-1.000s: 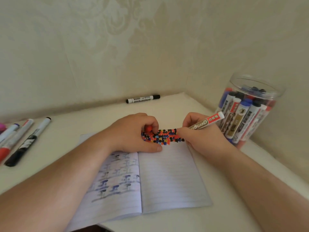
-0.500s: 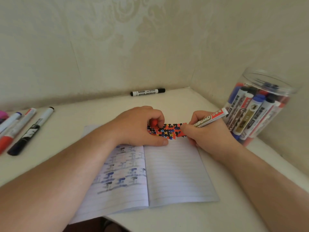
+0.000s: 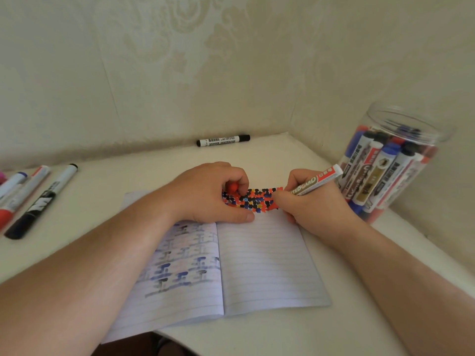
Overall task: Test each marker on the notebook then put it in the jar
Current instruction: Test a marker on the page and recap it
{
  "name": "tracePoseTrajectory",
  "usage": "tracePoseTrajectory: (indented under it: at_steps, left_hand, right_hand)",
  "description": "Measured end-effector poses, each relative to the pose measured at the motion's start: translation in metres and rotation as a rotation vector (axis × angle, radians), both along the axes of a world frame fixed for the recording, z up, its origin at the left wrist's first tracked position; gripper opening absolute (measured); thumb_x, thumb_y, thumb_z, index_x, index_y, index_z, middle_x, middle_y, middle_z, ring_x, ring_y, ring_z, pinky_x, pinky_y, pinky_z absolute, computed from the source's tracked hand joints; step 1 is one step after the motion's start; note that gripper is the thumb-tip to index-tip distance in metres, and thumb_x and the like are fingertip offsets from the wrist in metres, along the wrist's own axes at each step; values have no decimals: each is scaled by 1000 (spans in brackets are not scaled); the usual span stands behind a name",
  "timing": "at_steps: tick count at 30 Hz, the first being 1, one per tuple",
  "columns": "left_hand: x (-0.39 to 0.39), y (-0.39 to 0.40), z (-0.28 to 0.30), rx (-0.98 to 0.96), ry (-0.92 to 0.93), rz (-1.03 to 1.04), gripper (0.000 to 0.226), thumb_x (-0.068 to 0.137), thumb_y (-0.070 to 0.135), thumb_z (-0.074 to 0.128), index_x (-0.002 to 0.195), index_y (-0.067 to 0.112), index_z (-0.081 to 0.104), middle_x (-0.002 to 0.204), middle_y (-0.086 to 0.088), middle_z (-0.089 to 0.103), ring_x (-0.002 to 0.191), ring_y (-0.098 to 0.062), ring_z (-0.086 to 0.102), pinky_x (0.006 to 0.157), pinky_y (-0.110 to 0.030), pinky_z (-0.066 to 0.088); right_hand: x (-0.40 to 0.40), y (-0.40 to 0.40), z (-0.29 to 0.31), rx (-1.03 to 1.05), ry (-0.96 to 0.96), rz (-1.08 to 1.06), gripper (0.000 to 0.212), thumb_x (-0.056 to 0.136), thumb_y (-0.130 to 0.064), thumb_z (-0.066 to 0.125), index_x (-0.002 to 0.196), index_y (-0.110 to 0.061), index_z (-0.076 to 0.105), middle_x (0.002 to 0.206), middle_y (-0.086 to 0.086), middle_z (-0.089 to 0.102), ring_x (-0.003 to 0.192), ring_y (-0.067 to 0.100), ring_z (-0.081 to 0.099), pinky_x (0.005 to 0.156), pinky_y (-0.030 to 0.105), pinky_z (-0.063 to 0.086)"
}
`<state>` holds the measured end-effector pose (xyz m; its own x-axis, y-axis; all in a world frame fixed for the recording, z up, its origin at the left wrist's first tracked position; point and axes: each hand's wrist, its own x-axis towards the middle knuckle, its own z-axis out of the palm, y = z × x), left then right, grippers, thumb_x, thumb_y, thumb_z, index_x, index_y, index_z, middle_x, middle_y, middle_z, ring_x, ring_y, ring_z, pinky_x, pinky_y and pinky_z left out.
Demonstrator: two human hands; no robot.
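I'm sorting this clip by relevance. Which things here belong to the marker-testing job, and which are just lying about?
In the job:
- red marker, held in the right hand
- red cap, held in the left hand
- notebook
- jar
- markers at left, likely waiting

Lying about:
- black marker by the wall, possibly awaiting testing too

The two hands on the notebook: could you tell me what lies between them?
In the head view, a band of red, black and blue marker dots at the top of the notebook spans from the left hand to the right hand.
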<state>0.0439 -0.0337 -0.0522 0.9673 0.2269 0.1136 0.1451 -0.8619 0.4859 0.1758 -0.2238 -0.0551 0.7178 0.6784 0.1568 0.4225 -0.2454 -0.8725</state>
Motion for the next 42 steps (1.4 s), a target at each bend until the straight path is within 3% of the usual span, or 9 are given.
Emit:
tracePoseTrajectory:
  at_steps: [9, 14, 20, 28, 32, 34, 37, 40, 42]
  left_hand:
    - [0, 0, -1, 4, -6, -3, 41, 70, 63, 84, 96, 41, 60, 97, 14, 58, 89, -3, 56, 80, -32, 49]
    - [-1, 1, -1, 9, 4, 1, 41, 69, 65, 82, 95, 43, 59, 97, 15, 58, 90, -3, 56, 80, -32, 49]
    - [-2, 1, 0, 3, 8, 3, 42, 69, 66, 82, 95, 42, 60, 97, 16, 58, 89, -3, 56, 81, -35, 51]
    - [-2, 1, 0, -20, 6, 10, 42, 68, 66, 82, 94, 43, 59, 97, 15, 60, 88, -5, 57, 78, -35, 51]
    - [-1, 2, -5, -139, -54, 24, 22, 81, 51, 81, 93, 42, 65, 91, 17, 66, 75, 1, 56, 69, -28, 44]
    - [1, 5, -7, -237, -113, 57, 8, 94, 35, 72, 94, 41, 67, 92, 20, 71, 78, 2, 62, 77, -29, 49]
    - [0, 6, -3, -326, -142, 95, 20, 105, 23, 57, 104, 43, 57, 101, 21, 76, 100, -4, 69, 98, -35, 52]
    - [-3, 7, -1, -382, -155, 105, 26, 107, 19, 55, 110, 43, 45, 104, 24, 76, 97, 2, 69, 96, -31, 51]
    - [-3, 9, -2, -416, -183, 113, 26, 106, 16, 56, 112, 39, 47, 106, 24, 76, 100, 2, 68, 97, -32, 51]
  right_hand:
    - [1, 1, -1, -33, -56, -16, 31, 81, -9, 73, 64, -7, 48, 52, 3, 49, 48, 12, 45, 46, 26, 37]
    - [-2, 1, 2, -20, -33, 2, 30, 86, -10, 76, 71, -1, 53, 60, 19, 61, 45, 14, 54, 45, 26, 43]
    - [-1, 0, 3, -53, -24, 4, 31, 84, -9, 75, 63, -10, 51, 50, -1, 53, 44, 7, 48, 44, 20, 38]
    - [1, 0, 1, -71, -49, -7, 31, 84, -13, 74, 64, -13, 50, 51, -2, 50, 47, 8, 47, 46, 22, 39]
    - [1, 0, 1, -64, -86, 12, 33, 83, -13, 74, 64, -13, 48, 54, -3, 45, 51, 8, 40, 49, 25, 35]
    - [1, -1, 1, 48, -104, 21, 28, 86, -11, 77, 71, -11, 54, 57, -5, 53, 53, 7, 46, 49, 23, 39]
    - [0, -5, 5, 259, -21, 114, 22, 89, -8, 81, 86, -18, 61, 70, -2, 65, 62, 10, 59, 56, 20, 46]
    - [0, -8, 11, 313, 70, 251, 11, 91, -19, 79, 99, -26, 75, 85, 1, 72, 68, 14, 65, 61, 24, 51]
    - [1, -9, 12, 324, 203, 284, 19, 94, -28, 66, 106, -30, 80, 93, 10, 75, 72, 23, 66, 63, 31, 52]
